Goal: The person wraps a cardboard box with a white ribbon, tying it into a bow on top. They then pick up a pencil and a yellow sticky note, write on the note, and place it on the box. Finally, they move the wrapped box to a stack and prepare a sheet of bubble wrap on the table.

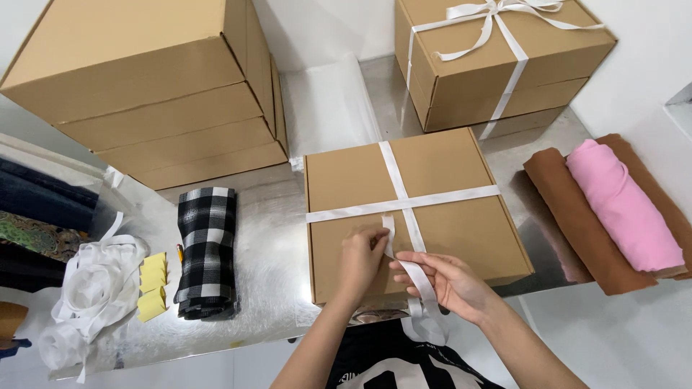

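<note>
Left hand (358,253) pinches white ribbon (401,204) end against cardboard box (447,230); right hand (443,281) grips other strand taut, keeping cross tight.

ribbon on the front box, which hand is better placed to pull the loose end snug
Probably the right hand: it already grips the long loose tail of the white ribbon off the front edge of the cardboard box. The left hand pinches the short end near the crossing.

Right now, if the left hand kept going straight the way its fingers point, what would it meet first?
Likely the ribbon cross on the cardboard box; the left hand points up-right along the lid, though depth is unclear.
</note>
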